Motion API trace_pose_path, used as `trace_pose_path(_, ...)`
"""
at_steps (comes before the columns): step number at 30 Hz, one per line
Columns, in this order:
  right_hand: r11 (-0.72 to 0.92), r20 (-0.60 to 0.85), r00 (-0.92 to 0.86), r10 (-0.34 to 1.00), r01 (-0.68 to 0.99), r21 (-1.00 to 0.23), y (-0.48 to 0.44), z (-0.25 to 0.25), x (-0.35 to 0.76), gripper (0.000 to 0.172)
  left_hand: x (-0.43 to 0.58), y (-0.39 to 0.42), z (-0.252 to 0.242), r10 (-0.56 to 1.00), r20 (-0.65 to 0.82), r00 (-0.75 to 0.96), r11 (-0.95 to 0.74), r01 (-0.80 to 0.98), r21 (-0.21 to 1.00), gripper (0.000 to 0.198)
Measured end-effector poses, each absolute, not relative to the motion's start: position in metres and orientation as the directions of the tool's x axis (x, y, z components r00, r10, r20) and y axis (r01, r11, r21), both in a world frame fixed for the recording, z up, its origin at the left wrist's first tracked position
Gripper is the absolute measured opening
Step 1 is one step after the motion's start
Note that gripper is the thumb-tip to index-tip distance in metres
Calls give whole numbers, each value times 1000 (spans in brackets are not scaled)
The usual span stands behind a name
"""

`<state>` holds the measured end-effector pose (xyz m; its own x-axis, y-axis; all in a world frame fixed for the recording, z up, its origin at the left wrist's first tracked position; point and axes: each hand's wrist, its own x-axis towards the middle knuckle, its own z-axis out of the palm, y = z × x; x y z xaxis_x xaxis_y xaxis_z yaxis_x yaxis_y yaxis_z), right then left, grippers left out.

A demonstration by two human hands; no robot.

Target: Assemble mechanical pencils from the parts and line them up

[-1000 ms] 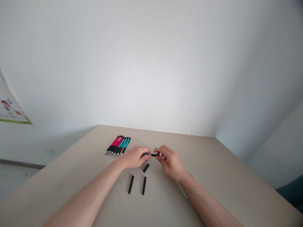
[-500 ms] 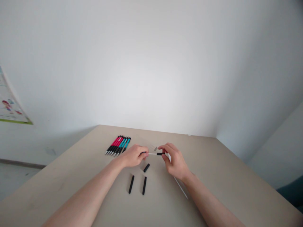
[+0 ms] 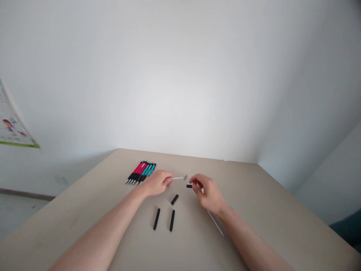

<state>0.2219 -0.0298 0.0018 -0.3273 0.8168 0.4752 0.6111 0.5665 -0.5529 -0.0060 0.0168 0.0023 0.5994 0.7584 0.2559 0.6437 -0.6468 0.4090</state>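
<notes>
My left hand (image 3: 158, 183) is closed on a thin white rod (image 3: 177, 178) that looks like a pen refill; its free end points right, over or beside small greyish bits (image 3: 185, 177). Between the fingertips of my right hand (image 3: 208, 192) is a short black tube (image 3: 189, 186), like a pen grip. Rod and tube are apart. Below the hands lie three loose black tubes: a short one (image 3: 175, 199), a longer one (image 3: 172, 220) and another at its left (image 3: 156, 219). From beneath my right hand a second thin white rod (image 3: 216, 223) sticks out on the table.
Several pens (image 3: 141, 172) with pink or teal barrels and black grips lie side by side at the left rear of the beige table (image 3: 254, 226). A white wall (image 3: 180, 94) stands behind the table, with a poster (image 3: 14, 128) at far left.
The white rod has come out of the black tube in my right hand. My left hand has moved slightly left and up with the rod; my right hand has hardly moved.
</notes>
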Motion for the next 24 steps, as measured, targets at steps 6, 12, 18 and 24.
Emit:
trace_pose_path(6,596,286,-532,797,615,-517,-33,-3,216,17,-6,17,2,749,259,610,-658,639,399,26)
trace_pose_path(12,637,236,-608,758,612,-469,-33,-2,221,29,-6,17,2,743,250,620,-663,635,395,27)
trace_pose_path(18,609,334,-514,790,598,-520,-28,-7,220,30,-6,18,0,738,256,625,-670,630,393,26)
trace_pose_path(24,473,277,-386,880,653,-591,-27,-9,217,16,-6,18,0,739,259,622,-668,625,404,27)
